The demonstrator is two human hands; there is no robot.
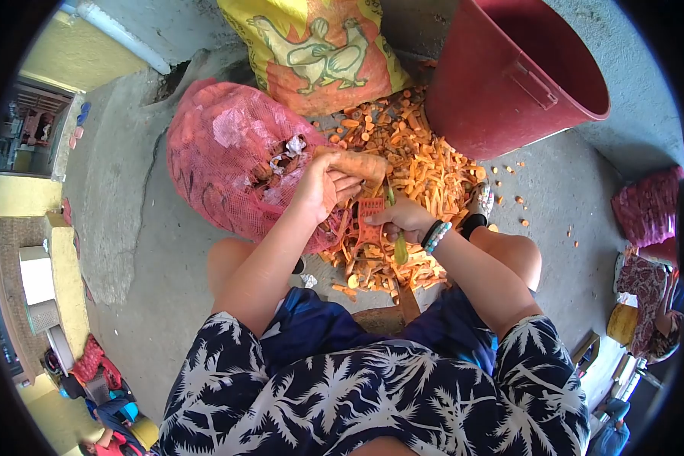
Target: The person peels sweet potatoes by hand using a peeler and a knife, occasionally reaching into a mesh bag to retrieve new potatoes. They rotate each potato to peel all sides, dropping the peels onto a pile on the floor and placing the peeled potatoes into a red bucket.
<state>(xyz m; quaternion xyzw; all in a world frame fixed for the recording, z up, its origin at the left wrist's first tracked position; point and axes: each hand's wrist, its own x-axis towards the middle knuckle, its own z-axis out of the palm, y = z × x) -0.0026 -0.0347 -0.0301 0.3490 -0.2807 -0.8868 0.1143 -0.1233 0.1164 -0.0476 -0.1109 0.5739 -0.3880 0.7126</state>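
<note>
My left hand (319,188) is closed on a thick carrot (361,166), its thumb on top and the carrot's blunt end pointing right. My right hand (409,219) is wrapped round a narrow green strip-like tool (400,249), knife-like in shape, whose upper end comes close to the carrot's tip. A red slotted plastic piece (369,222) shows beside my right fingers, thumb over its edge. Below both hands, orange carrot pieces and peelings (425,171) are heaped on the floor. A pink mesh sack (220,152), torn at the side, holds more carrots by my left hand.
Behind the heap stands a yellow and orange sack (319,57) printed with chickens. A large dark red bin (494,83) is at the back right. Loose carrot slices (519,199) are scattered on the concrete floor (159,304). Another person (650,304) is at the far right.
</note>
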